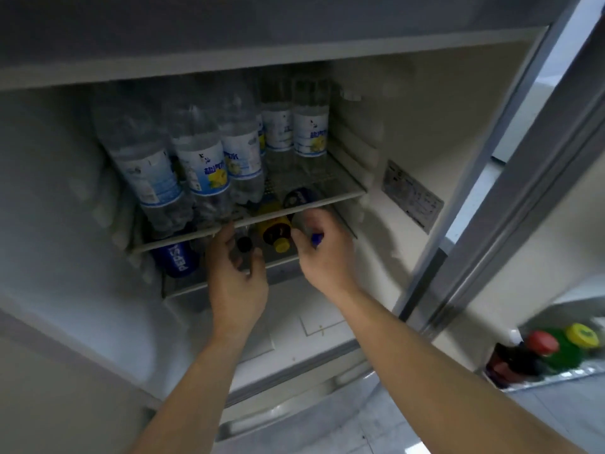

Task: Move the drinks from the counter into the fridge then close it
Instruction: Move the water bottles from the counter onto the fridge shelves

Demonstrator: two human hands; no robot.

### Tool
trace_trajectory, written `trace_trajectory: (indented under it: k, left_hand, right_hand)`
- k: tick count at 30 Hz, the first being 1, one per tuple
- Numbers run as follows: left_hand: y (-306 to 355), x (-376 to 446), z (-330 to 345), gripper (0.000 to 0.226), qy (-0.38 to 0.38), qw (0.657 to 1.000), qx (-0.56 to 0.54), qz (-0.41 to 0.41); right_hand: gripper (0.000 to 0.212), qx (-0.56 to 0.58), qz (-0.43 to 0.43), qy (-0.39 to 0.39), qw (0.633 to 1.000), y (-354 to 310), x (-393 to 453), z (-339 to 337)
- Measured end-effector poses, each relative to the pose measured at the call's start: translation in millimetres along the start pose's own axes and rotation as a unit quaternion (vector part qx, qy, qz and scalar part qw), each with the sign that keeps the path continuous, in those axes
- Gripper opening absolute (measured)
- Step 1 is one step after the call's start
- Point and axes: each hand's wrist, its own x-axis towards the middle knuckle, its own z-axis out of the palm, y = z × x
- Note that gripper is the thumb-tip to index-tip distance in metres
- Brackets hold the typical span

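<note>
Looking down through the head camera, I saw both of my bare forearms reaching into the open fridge (409, 119), toward the lower wire shelf (183, 283).

My right hand (322, 253) was curled around a bottle with a blue cap (317, 238); only the cap showed between my fingers, so I could not tell how the body of the bottle lay.

My left hand (237, 276) sat just left of it. Its fingers were loosely bent around a bottle with a black cap (244, 244), though I could not tell whether they truly gripped it or only steadied it.

Between my two hands lay a bottle with a yellow cap (277, 235), on its side, its long axis running front to back, cap toward me. A blue Pepsi bottle (178, 258) lay at the far left of the same shelf.

On the upper shelf (327, 181), clear water bottles (203, 165) stood in rows.

In my judgement, the coming move depended on pushing the blue-capped bottle straight back, parallel to the yellow-capped one, into the gap to its right. My right hand was nearer that gap.

The door rack (556, 376) at lower right held more capped bottles (543, 347).
</note>
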Motion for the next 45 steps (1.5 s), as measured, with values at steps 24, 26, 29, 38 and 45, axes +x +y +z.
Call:
trace_trajectory:
  k: [24,26,29,38,45]
  left_hand:
    - [-18,-388,88,0.036,-0.454,0.869,0.116,-0.157]
    - [-38,-407,83,0.038,-0.487,0.837,0.157,-0.195]
    - [-71,-424,75,0.038,-0.529,0.783,0.233,-0.23]
    - [-129,-432,102,0.054,-0.579,0.669,0.359,-0.297]
    - [-101,-443,190,0.043,-0.621,0.657,0.32,-0.283]
  right_hand:
    - [0.028,-0.041,0.449,0.274,0.85,165,-446,-324]
    - [0.032,-0.039,0.498,0.299,0.813,177,-498,-341]
    - [0.035,-0.021,0.568,0.33,0.753,188,-567,-356]
    - [0.035,0.036,0.683,0.41,0.603,187,-667,-359]
    - [0.032,0.068,0.739,0.426,0.517,186,-699,-335]
